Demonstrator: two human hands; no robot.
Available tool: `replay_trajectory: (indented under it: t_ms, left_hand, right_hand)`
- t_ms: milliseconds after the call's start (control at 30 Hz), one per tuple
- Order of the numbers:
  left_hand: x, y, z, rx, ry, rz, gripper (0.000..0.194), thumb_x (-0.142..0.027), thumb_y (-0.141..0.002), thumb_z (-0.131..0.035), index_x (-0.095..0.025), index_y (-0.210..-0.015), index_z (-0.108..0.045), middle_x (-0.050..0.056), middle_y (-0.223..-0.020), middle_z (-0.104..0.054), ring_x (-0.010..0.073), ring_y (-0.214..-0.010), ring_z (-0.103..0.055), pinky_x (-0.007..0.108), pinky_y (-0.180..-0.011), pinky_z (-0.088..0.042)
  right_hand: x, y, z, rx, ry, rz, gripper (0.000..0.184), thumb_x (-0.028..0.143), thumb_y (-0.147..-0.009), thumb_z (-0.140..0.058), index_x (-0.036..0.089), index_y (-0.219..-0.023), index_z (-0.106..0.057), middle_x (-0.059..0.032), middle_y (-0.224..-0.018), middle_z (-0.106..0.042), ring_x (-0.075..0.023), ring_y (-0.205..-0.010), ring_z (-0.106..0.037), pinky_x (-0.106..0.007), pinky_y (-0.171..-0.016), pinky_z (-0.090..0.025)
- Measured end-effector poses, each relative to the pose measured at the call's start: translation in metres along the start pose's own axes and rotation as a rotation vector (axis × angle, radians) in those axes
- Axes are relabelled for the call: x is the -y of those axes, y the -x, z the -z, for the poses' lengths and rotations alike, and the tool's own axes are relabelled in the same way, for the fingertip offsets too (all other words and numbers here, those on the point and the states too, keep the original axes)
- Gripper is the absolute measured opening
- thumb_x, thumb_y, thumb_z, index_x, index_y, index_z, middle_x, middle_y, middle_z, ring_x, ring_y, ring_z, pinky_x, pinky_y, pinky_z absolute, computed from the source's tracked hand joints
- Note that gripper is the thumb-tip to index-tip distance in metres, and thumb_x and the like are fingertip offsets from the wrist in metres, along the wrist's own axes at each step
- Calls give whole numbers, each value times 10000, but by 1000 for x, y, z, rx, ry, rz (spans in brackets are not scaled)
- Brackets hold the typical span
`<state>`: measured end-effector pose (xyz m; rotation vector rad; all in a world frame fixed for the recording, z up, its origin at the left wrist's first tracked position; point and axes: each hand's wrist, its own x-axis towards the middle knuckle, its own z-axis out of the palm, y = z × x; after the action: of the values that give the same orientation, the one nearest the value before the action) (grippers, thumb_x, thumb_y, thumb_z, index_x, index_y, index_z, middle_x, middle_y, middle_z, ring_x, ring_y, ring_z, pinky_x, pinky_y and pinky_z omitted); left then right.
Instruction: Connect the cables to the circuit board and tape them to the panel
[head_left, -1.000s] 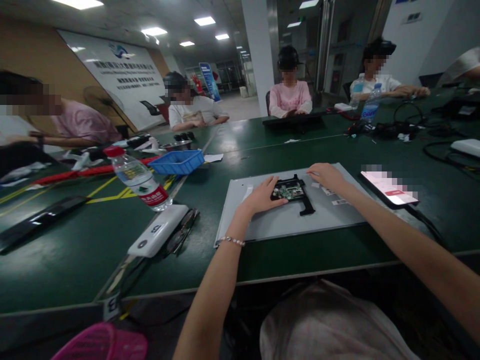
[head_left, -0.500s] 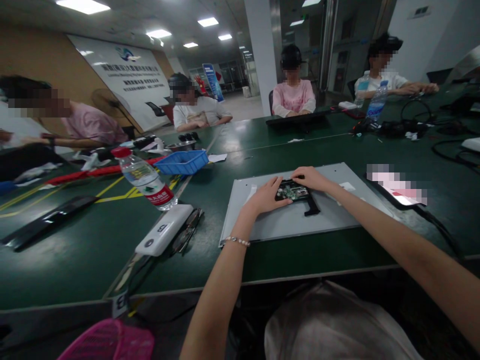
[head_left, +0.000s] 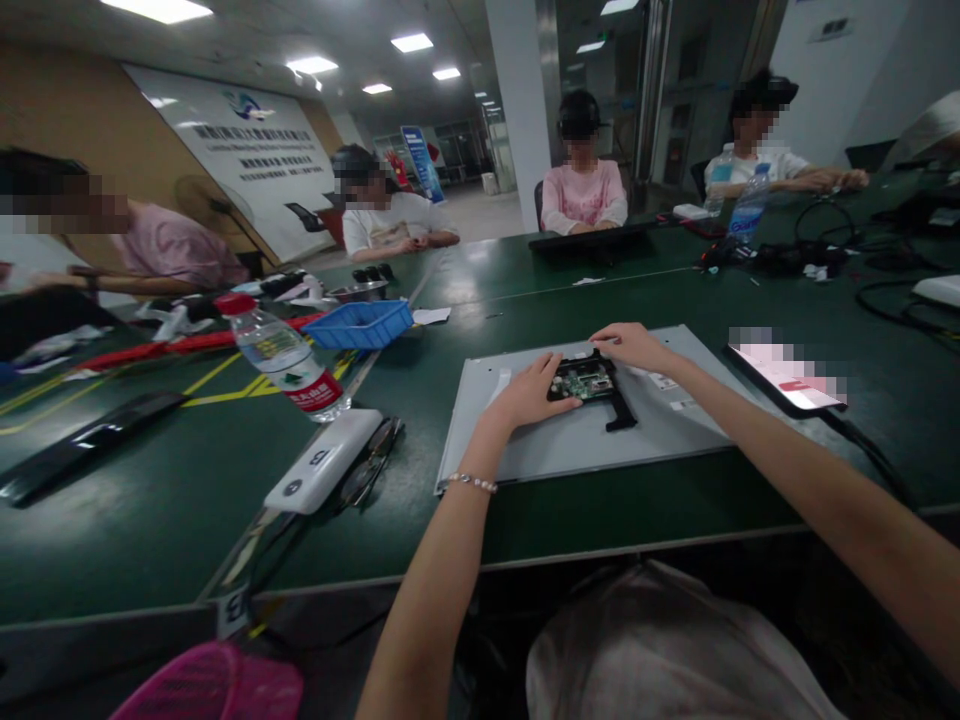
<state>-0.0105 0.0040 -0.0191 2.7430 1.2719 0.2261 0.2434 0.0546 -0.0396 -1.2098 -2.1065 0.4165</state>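
A green circuit board [head_left: 587, 383] sits in a black plastic frame [head_left: 622, 412] on a flat grey panel [head_left: 525, 452]. The frame has a bent arm reaching toward me at the right. My left hand [head_left: 531, 392], with a beaded bracelet at the wrist, grips the left side of the board, thumb along the near edge and fingers over the far edge. At the far right corner of the frame, my right hand [head_left: 631, 346] has its fingertips pinched on the black plastic. Part of the board's left side is hidden under my left hand.
Left of the panel lie a white power bank [head_left: 324, 462], eyeglasses [head_left: 370, 464] and a water bottle [head_left: 285, 362], with a blue tray [head_left: 358, 325] beyond. A cabled phone [head_left: 787, 375] lies to the right. Several people sit around the green table [head_left: 420, 400].
My right hand has shifted slightly up at the frame's far right corner, exposing more of the black plastic. My left hand stays on the board. The whole view has drifted slightly.
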Motion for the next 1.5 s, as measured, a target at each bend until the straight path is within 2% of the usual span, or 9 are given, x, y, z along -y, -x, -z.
replay_trajectory:
  t_ms: [133, 233, 333, 433, 700, 967, 1133, 1300, 1500]
  left_hand:
    - [0, 0, 0, 10, 3, 6, 907, -715, -803, -411, -137, -1465, -187, 153, -1518, -234, 315, -1337, -335, 396, -1078, -294]
    - [1, 0, -1, 4, 9, 6, 907, -722, -798, -411, -147, -1465, -194, 149, -1519, -233, 316, -1330, -345, 397, -1068, -302]
    - [1, 0, -1, 3, 13, 4, 905, -721, -798, -412, -152, -1467, -191, 149, -1519, -233, 318, -1321, -357, 399, -1058, -312]
    - [1, 0, 0, 3, 13, -1, 905, -719, -800, -409, -147, -1467, -193, 152, -1516, -237, 319, -1318, -361, 398, -1054, -317]
    - [3, -1, -1, 6, 17, -3, 908, -718, -802, -408, -148, -1472, -183, 155, -1518, -231, 320, -1344, -319, 411, -1078, -286]
    - [2, -1, -1, 10, -1, 7, 908, -715, -800, -406, -136, -1467, -193, 154, -1517, -232, 322, -1346, -312, 416, -1075, -286]
    - [3, -1, 0, -6, -12, 1, 899, -715, -804, -408, -152, -1470, -188, 153, -1509, -248, 325, -1351, -297, 427, -1084, -277]
    - [-12, -1, 9, -37, -21, -64, 788, -660, -842, -420, -220, -1464, -220, 112, -1517, -239, 306, -1367, -268, 432, -1101, -257]
    - [-48, -6, 14, -90, -19, -209, 540, -496, -934, -372, -256, -1416, -326, 68, -1502, -281, 247, -1377, -261, 400, -1122, -225]
  right_hand:
    - [-11, 17, 29, 36, 114, -72, 283, 317, -838, -546, 186, -1024, -714, -78, -1066, -692, -236, -985, -625, -352, -872, -486]
    - [-26, 37, 40, 71, 141, -164, 316, 358, -807, -586, 197, -1052, -704, -90, -1095, -679, -243, -965, -634, -354, -843, -498]
    - [-35, 53, 39, 141, 119, -232, 374, 431, -767, -633, 199, -1052, -703, -101, -1065, -687, -249, -929, -645, -344, -792, -506]
    - [-32, 60, 36, 174, 92, -257, 375, 430, -741, -663, 193, -1028, -705, -103, -1041, -693, -248, -897, -649, -340, -753, -506]
    - [-12, 66, 33, 122, 0, -291, 158, 273, -769, -617, 188, -881, -690, -80, -947, -697, -205, -842, -645, -315, -725, -494]
    - [-11, 66, 30, 48, -156, -318, 231, 255, -755, -630, 193, -975, -665, -65, -928, -705, -191, -838, -649, -305, -741, -496]
    - [3, 67, 34, 139, -277, -387, 235, 324, -769, -616, 190, -942, -701, -57, -876, -711, -178, -780, -638, -294, -711, -470]
    - [12, 67, 31, 214, -276, -402, 246, 327, -762, -615, 183, -938, -709, -45, -769, -694, -164, -719, -616, -293, -699, -452]
    - [16, 65, 27, 140, -306, -351, 251, 374, -753, -622, 169, -867, -711, -48, -753, -685, -163, -685, -606, -278, -632, -457]
